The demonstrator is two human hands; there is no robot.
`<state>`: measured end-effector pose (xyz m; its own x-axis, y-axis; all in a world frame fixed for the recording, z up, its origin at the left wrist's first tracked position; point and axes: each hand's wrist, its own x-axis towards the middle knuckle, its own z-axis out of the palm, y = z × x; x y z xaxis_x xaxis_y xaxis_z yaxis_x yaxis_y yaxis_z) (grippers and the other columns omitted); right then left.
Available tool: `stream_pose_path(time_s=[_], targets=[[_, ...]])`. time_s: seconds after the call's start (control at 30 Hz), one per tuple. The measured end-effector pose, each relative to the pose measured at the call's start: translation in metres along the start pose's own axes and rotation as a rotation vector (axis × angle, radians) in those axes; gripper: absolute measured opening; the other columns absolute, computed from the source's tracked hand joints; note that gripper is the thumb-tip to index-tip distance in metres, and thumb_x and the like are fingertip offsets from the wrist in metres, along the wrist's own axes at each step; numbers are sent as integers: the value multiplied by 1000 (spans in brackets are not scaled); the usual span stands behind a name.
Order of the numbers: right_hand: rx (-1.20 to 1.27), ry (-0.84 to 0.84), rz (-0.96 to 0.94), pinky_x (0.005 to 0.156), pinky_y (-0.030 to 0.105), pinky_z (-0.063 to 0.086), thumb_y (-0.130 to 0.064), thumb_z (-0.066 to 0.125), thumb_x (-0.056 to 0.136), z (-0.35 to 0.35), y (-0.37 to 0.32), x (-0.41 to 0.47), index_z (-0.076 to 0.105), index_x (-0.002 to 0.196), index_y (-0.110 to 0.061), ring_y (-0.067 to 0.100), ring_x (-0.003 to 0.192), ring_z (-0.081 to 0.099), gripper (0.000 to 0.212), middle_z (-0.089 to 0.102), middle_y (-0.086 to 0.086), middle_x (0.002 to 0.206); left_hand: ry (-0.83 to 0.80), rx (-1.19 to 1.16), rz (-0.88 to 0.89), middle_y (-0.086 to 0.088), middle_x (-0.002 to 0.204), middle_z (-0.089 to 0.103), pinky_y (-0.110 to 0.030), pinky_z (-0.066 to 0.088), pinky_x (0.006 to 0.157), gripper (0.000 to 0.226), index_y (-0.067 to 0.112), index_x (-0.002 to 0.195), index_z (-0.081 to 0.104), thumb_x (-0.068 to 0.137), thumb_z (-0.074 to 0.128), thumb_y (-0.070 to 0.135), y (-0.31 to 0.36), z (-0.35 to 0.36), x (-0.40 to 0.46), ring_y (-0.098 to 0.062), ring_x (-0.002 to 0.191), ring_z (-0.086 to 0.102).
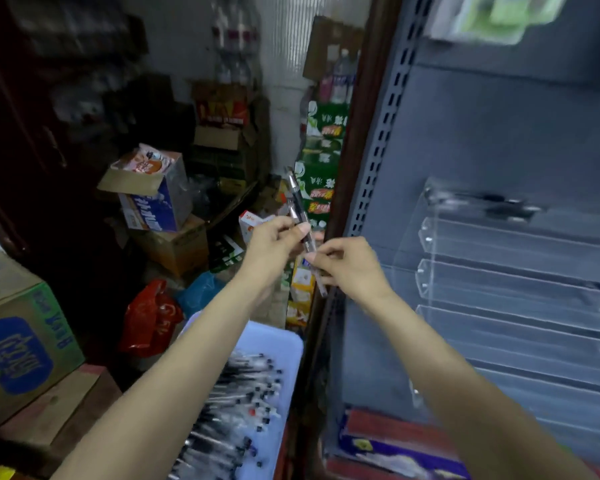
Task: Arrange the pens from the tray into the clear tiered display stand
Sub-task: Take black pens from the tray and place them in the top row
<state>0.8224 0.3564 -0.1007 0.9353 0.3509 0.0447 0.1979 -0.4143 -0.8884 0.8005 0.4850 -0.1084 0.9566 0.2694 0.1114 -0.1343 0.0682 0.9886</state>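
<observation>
Above tray [284, 344]: 2 clear, black-capped pens [300, 216], pinched by left hand [274, 244], right hand [350, 263].

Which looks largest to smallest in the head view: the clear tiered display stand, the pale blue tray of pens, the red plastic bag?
1. Clear tiered display stand
2. Pale blue tray, partly cropped and nearer the camera, so unsure
3. Red plastic bag

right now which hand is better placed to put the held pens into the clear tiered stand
Right. The right hand already pinches the black-and-clear pens and sits nearer the clear acrylic tiered stand; the left hand is farther away.
</observation>
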Motion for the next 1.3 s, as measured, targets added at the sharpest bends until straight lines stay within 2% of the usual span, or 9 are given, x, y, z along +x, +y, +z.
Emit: stream_pose_path(time_s=[0.1, 0.17, 0.3, 0.43, 0.5, 0.73, 0.87, 1.0, 1.3], targets=[[-107, -23, -26, 84, 40, 56, -32, 68, 84, -65, -3, -11, 66, 72, -23, 22, 82, 67, 15, 67, -1, 76, 2, 76, 117, -10, 79, 68, -17, 54, 61, 14, -6, 97, 58, 93, 53, 7, 30, 52, -2, -5, 62, 68], [-82, 43, -26, 84, 37, 54, -37, 65, 85, -113, 1, -17, 64, 94, -21, 17, 87, 64, 18, 66, -2, 89, -56, 160, 140, -9, 75, 66, -18, 53, 60, 12, -4, 95, 58, 93, 53, 7, 44, 87, -4, -5, 57, 66], [260, 179, -69, 63, 22, 49, -29, 56, 93, -206, 14, -32, 45, 128, -24, 15, 84, 64, 37, 65, 3, 104, -258, 450, 230, 1, 70, 64, -17, 49, 57, 9, 7, 87, 57, 93, 55, 14, 60, 158, -8, 0, 49, 56], [381, 225, -197, 65, 20, 49, -7, 55, 93, -274, 41, -46, 64, 99, -14, 12, 72, 64, 13, 68, 4, 85, -343, 622, 315, 11, 66, 65, -17, 43, 59, 11, 15, 82, 62, 90, 59, 21, 70, 227, -10, -3, 55, 52], [391, 267, -209, 68, 17, 53, -2, 57, 90, -299, 56, -50, 67, 85, -11, 9, 70, 65, 15, 67, 4, 81, -303, 652, 340, 13, 57, 60, -15, 37, 55, 12, 15, 77, 65, 86, 65, 22, 71, 257, -7, 1, 51, 48], [439, 398, -172, 71, 14, 55, -2, 62, 87, -375, 91, -50, 67, 79, -12, 15, 76, 65, 14, 66, 6, 81, -219, 864, 411, 6, 57, 59, -18, 35, 54, 22, 14, 74, 68, 79, 70, 36, 82, 317, 14, -2, 51, 46], [218, 549, -168, 77, 20, 50, -11, 62, 89, -403, 105, -38, 66, 92, -16, 13, 85, 60, 7, 65, -1, 87, -135, 1047, 400, 7, 74, 66, -28, 44, 67, 14, 28, 78, 68, 80, 68, 42, 86, 338, 28, -16, 75, 58], [13, 454, -20, 89, 28, 45, -12, 64, 86, -421, 123, -26, 56, 124, -10, 16, 101, 56, 39, 61, 4, 108, -103, 1251, 372, 0, 99, 68, -28, 41, 70, 18, 28, 97, 70, 83, 67, 39, 84, 349, 39, -23, 96, 60], [-19, 328, 62, 101, 39, 46, 7, 63, 81, -422, 135, -13, 52, 128, -3, 21, 104, 58, 50, 61, 13, 120, -129, 1438, 435, -5, 98, 68, -29, 43, 68, 15, 22, 94, 70, 83, 67, 32, 69, 377, 60, -26, 94, 61]])
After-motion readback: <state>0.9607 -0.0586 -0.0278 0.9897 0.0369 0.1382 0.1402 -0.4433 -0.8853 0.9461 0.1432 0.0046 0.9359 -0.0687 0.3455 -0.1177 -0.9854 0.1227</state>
